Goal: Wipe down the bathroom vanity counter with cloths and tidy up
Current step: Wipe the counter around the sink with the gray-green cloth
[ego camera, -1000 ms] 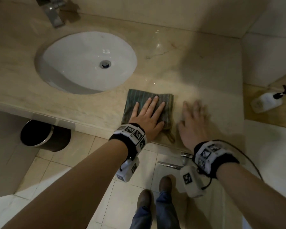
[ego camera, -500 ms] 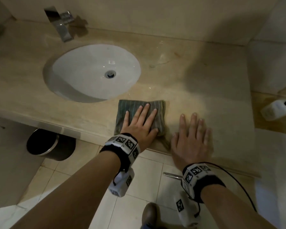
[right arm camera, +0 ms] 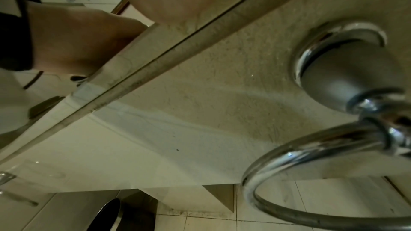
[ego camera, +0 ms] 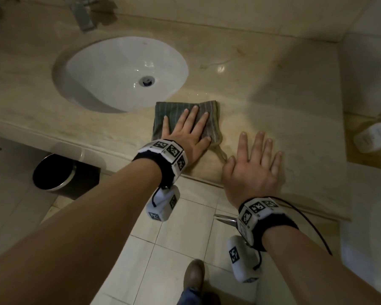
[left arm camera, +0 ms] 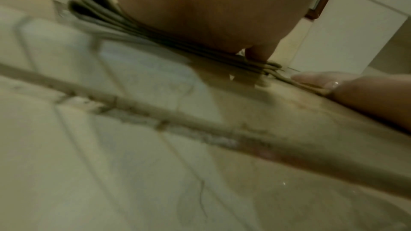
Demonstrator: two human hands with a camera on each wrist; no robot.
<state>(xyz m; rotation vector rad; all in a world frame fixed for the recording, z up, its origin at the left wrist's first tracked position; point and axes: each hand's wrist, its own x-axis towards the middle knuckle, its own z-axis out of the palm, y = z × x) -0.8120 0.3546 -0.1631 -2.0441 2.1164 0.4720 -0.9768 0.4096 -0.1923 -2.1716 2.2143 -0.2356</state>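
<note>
Left of the sink [ego camera: 119,71], under the counter [ego camera: 284,111], we see a dark bin [ego camera: 53,172] on the floor. Just right of the sink's front edge lies our folded striped cloth [ego camera: 169,108], our left hand [ego camera: 188,130] flat on it, fingers straight. Farther right of the sink, our right hand [ego camera: 252,166] rests flat on bare counter, grasping nothing. A white bottle [ego camera: 374,137] lies far right.

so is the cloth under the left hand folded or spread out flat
Folded. In the left wrist view the cloth shows several stacked layers under the left hand, and from above it is a compact square on the counter.
</note>
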